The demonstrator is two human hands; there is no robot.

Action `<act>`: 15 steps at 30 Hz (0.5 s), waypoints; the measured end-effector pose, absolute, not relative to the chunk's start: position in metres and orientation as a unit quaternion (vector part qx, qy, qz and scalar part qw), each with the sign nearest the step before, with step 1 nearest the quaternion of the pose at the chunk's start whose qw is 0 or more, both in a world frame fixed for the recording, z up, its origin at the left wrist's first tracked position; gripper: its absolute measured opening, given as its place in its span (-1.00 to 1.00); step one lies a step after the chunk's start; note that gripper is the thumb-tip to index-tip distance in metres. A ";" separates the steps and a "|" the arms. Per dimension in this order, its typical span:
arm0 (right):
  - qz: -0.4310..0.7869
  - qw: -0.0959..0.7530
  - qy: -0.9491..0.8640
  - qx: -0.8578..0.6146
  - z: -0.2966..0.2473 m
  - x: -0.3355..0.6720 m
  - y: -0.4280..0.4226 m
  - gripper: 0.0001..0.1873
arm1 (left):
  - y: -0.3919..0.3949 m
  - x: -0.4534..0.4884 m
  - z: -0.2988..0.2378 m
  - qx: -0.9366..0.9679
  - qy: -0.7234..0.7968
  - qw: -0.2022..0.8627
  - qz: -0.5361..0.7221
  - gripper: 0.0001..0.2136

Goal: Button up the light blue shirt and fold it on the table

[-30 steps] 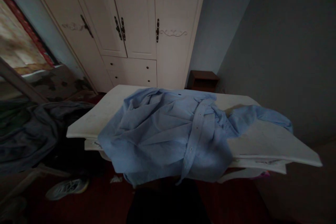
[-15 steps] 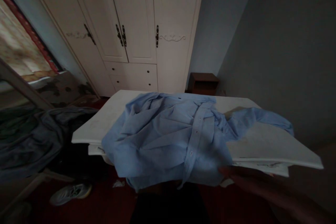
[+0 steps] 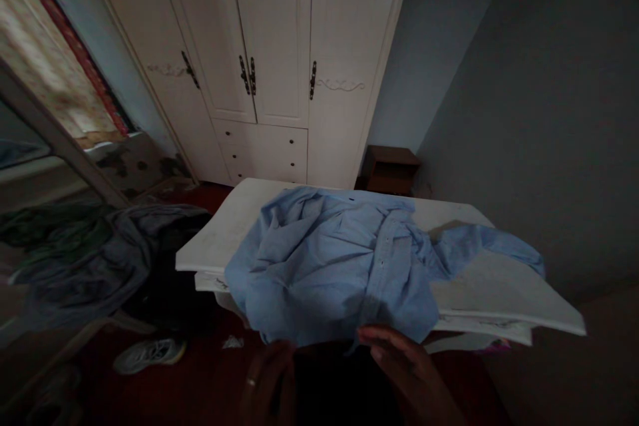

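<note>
A crumpled light blue button shirt (image 3: pixel 329 266) lies across a white table top (image 3: pixel 499 286), one sleeve trailing to the right. Its front hem hangs over the near edge. My right hand (image 3: pixel 407 366) comes up from below with fingers stretched out, the fingertips touching the hanging hem near the button strip. My left hand (image 3: pixel 267 379), with a ring on one finger, is just under the hem's left part, fingers loosely apart and holding nothing. Both hands are dim in the low light.
A white wardrobe (image 3: pixel 269 60) with drawers stands behind the table, and a small brown stand (image 3: pixel 389 170) is beside it. Dark clothes (image 3: pixel 84 259) are heaped at the left. A shoe (image 3: pixel 150 354) lies on the red floor. A grey wall is close on the right.
Both hands have risen into view at the bottom; the right hand moved left to the shirt's hem. The camera shifted, so the table sits further right and lower.
</note>
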State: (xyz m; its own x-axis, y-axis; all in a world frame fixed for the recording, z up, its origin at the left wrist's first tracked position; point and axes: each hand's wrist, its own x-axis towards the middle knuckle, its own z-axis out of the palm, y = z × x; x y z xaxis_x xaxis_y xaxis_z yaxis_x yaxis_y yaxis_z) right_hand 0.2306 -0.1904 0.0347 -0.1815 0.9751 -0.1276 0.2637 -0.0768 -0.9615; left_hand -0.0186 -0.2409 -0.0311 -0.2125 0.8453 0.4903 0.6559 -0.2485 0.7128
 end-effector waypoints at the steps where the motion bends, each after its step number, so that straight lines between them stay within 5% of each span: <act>1: 0.515 0.349 -0.579 -0.528 0.036 0.225 -0.192 -0.57 | -0.227 -0.023 -0.026 0.610 0.614 0.095 0.491 -0.68; 10: 0.533 0.257 -0.621 -0.514 0.039 0.202 -0.191 -0.59 | -0.125 -0.062 -0.004 0.543 0.713 0.060 0.440 -0.40; 15: 0.536 0.259 -0.625 -0.504 0.040 0.198 -0.183 -0.58 | -0.113 -0.070 -0.004 0.545 0.706 0.102 0.441 -0.54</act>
